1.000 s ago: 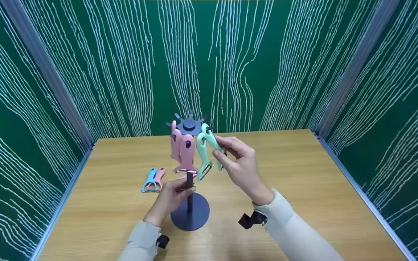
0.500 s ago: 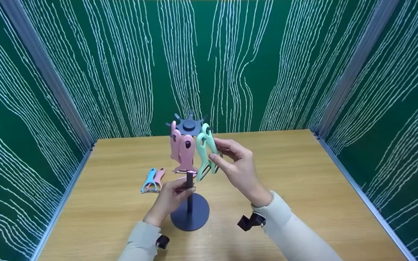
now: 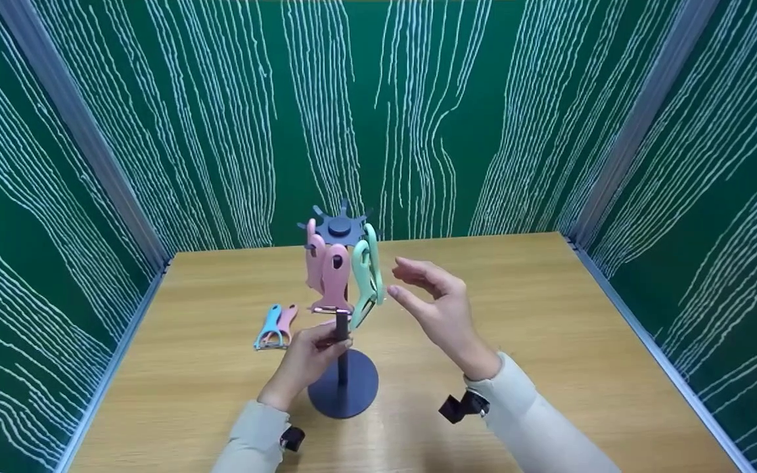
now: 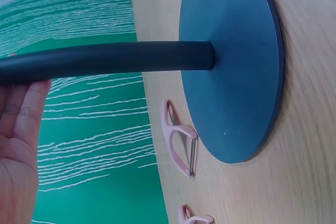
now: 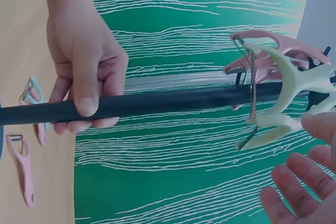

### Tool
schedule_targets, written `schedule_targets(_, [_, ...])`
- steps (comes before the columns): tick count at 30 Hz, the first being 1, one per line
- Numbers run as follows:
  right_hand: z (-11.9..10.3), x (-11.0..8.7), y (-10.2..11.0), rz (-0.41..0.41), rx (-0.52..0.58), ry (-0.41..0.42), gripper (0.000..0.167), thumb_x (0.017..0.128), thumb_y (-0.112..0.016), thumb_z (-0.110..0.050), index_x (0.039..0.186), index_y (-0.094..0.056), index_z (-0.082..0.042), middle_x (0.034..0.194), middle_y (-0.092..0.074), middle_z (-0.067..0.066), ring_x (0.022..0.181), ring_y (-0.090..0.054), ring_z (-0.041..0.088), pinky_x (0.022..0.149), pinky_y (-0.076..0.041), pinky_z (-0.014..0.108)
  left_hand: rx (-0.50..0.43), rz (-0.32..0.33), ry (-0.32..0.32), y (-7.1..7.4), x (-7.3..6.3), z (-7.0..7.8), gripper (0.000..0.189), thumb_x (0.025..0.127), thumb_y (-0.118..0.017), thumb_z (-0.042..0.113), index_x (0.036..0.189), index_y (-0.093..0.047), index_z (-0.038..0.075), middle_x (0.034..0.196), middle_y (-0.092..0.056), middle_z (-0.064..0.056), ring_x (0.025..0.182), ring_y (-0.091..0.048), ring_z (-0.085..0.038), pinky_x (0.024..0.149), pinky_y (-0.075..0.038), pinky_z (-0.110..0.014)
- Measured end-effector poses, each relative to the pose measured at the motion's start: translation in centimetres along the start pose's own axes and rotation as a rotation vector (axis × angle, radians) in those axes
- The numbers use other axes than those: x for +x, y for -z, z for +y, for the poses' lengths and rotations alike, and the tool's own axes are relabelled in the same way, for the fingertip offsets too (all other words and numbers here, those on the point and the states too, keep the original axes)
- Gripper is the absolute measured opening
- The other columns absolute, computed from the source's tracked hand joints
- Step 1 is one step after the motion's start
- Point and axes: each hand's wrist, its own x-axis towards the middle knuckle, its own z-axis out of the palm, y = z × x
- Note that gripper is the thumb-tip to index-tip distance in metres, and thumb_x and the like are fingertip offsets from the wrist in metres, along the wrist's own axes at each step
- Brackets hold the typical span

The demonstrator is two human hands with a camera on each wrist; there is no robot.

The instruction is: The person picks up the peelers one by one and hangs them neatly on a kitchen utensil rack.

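Observation:
A dark stand (image 3: 356, 398) with a round base and a ring of hooks stands upright. My left hand (image 3: 306, 366) grips its pole (image 4: 131, 56) below the hanging peelers. On the hooks at the left and front hang three pink peelers (image 3: 335, 279). Two light green peelers, one in front (image 3: 361, 266) and one behind it (image 3: 376, 269), hang at the right. My right hand (image 3: 441, 305) is just right of the green ones, fingers parted and holding nothing. In the right wrist view, its fingers (image 5: 296, 179) lie beside the green peelers' heads.
Left of the stand, a blue peeler (image 3: 269, 325) and a pink peeler (image 3: 287, 320) lie side by side on the wooden table (image 3: 483, 263). Another pink peeler (image 4: 173, 135) lies behind the base. Green walls with white wavy lines enclose the table.
My right hand has let go of the rear green peeler and moved slightly right. That peeler now hangs straighter from its hook. My left hand keeps its hold on the pole.

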Motion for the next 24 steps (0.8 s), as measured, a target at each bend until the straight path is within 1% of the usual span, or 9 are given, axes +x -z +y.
schedule_targets(1, [0.2,-0.1,0.1,0.002,-0.001,0.005,0.041,0.090,-0.082,0.008,0.130,-0.073,0.007,0.119,-0.078,0.021,0.110,-0.076,0.019,0.103,-0.060,0.023,0.003,-0.001,0.005,0.1,0.0,0.0,0.023,0.106,-0.072,0.014,0.127,-0.080,0.021,0.119,-0.082,-0.004,0.109,-0.078,-0.022,0.102,-0.064,-0.038])
schedule_targets(5, [1.0,-0.7,0.4,0.009,0.001,0.005,0.040,0.089,-0.081,0.010,0.128,-0.073,0.008,0.118,-0.078,0.024,0.108,-0.076,0.018,0.101,-0.060,0.021,-0.003,-0.008,0.002,0.2,0.1,0.1,0.021,0.106,-0.072,0.014,0.125,-0.080,0.019,0.120,-0.082,-0.005,0.110,-0.078,-0.023,0.101,-0.064,-0.038])
schedule_targets(9, [1.9,-1.5,0.5,0.012,0.002,-0.027,0.038,0.089,-0.082,0.010,0.126,-0.074,0.007,0.116,-0.078,0.022,0.106,-0.076,0.015,0.099,-0.060,0.020,-0.008,-0.012,-0.011,0.2,0.2,0.1,0.020,0.105,-0.072,0.013,0.124,-0.080,0.016,0.120,-0.082,-0.008,0.110,-0.079,-0.025,0.100,-0.064,-0.038])
schedule_targets(15, [2.8,-2.6,0.0,-0.023,-0.030,-0.090,0.032,0.093,-0.082,0.003,0.124,-0.077,0.001,0.118,-0.079,0.016,0.107,-0.075,0.011,0.100,-0.061,0.024,-0.007,-0.008,0.006,0.3,0.1,0.3,0.022,0.105,-0.073,0.013,0.126,-0.080,0.015,0.121,-0.081,-0.011,0.110,-0.079,-0.027,0.099,-0.064,-0.038])
schedule_targets(19, [3.4,-3.3,-0.3,-0.046,-0.048,-0.134,0.030,0.094,-0.083,-0.002,0.123,-0.078,-0.003,0.120,-0.079,0.013,0.108,-0.076,0.017,0.101,-0.062,0.030,-0.001,-0.021,0.027,0.6,0.2,0.5,0.026,0.104,-0.075,0.015,0.130,-0.078,0.013,0.126,-0.080,-0.012,0.116,-0.078,-0.030,0.102,-0.063,-0.040])
schedule_targets(23, [3.8,-3.9,-0.6,-0.056,-0.051,-0.160,0.028,0.094,-0.084,-0.003,0.122,-0.079,-0.004,0.119,-0.079,0.012,0.107,-0.076,0.023,0.101,-0.063,0.031,0.003,-0.036,0.041,1.1,0.2,0.8,0.032,0.104,-0.075,0.016,0.136,-0.075,0.015,0.131,-0.078,-0.011,0.123,-0.074,-0.031,0.105,-0.062,-0.041])
schedule_targets(24, [3.9,-4.0,-0.7,-0.056,-0.051,-0.161,0.028,0.093,-0.084,-0.003,0.121,-0.079,-0.004,0.119,-0.080,0.012,0.107,-0.076,0.024,0.100,-0.063,0.032,0.005,-0.036,0.033,1.3,0.1,0.9,0.034,0.104,-0.076,0.016,0.138,-0.074,0.014,0.131,-0.078,-0.012,0.124,-0.074,-0.033,0.105,-0.062,-0.042])
